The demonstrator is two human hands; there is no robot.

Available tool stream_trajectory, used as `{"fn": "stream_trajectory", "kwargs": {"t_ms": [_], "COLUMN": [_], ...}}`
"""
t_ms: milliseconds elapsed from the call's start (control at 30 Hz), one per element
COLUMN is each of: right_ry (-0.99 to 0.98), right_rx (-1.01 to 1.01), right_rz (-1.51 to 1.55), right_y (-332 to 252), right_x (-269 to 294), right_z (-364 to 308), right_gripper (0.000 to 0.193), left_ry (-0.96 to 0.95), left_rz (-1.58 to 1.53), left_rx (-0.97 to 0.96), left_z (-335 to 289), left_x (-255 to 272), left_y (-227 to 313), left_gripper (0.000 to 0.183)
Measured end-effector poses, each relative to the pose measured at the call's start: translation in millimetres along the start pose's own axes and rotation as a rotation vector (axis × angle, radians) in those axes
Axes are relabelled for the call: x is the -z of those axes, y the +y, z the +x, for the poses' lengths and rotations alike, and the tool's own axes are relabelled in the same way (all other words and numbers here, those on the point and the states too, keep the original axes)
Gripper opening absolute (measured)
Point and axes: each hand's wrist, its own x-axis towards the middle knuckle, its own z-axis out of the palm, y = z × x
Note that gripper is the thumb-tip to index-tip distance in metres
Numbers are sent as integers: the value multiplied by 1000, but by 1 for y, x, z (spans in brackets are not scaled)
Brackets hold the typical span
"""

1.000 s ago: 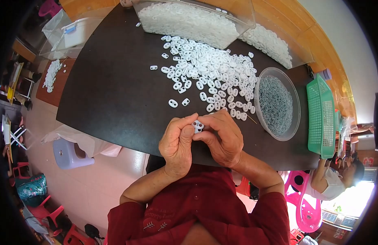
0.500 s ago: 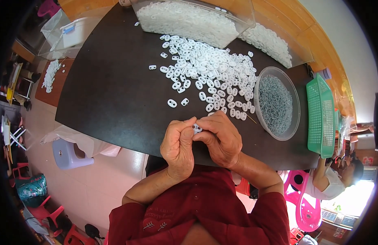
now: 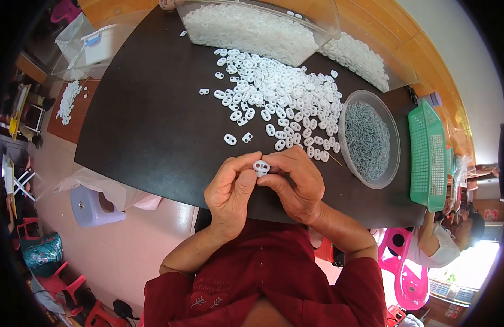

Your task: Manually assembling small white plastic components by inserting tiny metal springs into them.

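Note:
Between my fingertips, close to the table's near edge, is a small white plastic piece [image 3: 261,168] with two round holes. My right hand [image 3: 296,186] pinches it from the right with thumb and forefinger. My left hand [image 3: 230,192] is closed on its left side, fingertips against it. Just beyond my hands, a spread heap of similar white two-holed oval pieces [image 3: 287,90] lies on the dark table [image 3: 148,114]. To the right of the heap stands a round clear tub [image 3: 394,170] filled with small grey metal parts [image 3: 366,143], seemingly screws.
Large clear bins [image 3: 317,52] of white pieces stand along the far side. A green plastic basket [image 3: 426,158] sits at the right edge, and a thin stick [image 3: 335,159] lies beside the tub. A lilac stool [image 3: 91,207] is left of the table; another person [image 3: 440,245] is at right.
My left hand has shifted slightly left and its fingers have loosened a little. More of the white piece shows between my hands. My right hand has hardly moved.

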Motion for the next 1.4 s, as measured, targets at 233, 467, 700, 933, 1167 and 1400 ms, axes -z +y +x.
{"fn": "stream_trajectory", "kwargs": {"t_ms": [233,467,700,933,1167,1400], "right_ry": [2,-16,5,-2,7,-23], "right_rx": [-46,10,117,179,240,208], "right_rz": [44,11,-28,-83,-121,-128], "right_y": [-2,1,0,3,8,6], "right_x": [-1,-2,-5,-6,-8,-9], "right_z": [-1,-4,-5,-9,-10,-9], "right_gripper": [30,28,30,32,34,29], "left_ry": [-23,46,121,151,195,204], "left_rz": [-129,69,143,144,128,65], "left_rx": [53,-60,-151,-222,-271,-141], "left_z": [-2,-5,-13,-16,-15,-15], "left_x": [5,-1,-12,-16,-20,-17], "left_y": [-4,-7,-11,-19,-26,-15], "left_gripper": [27,25,21,20,21,19]}}
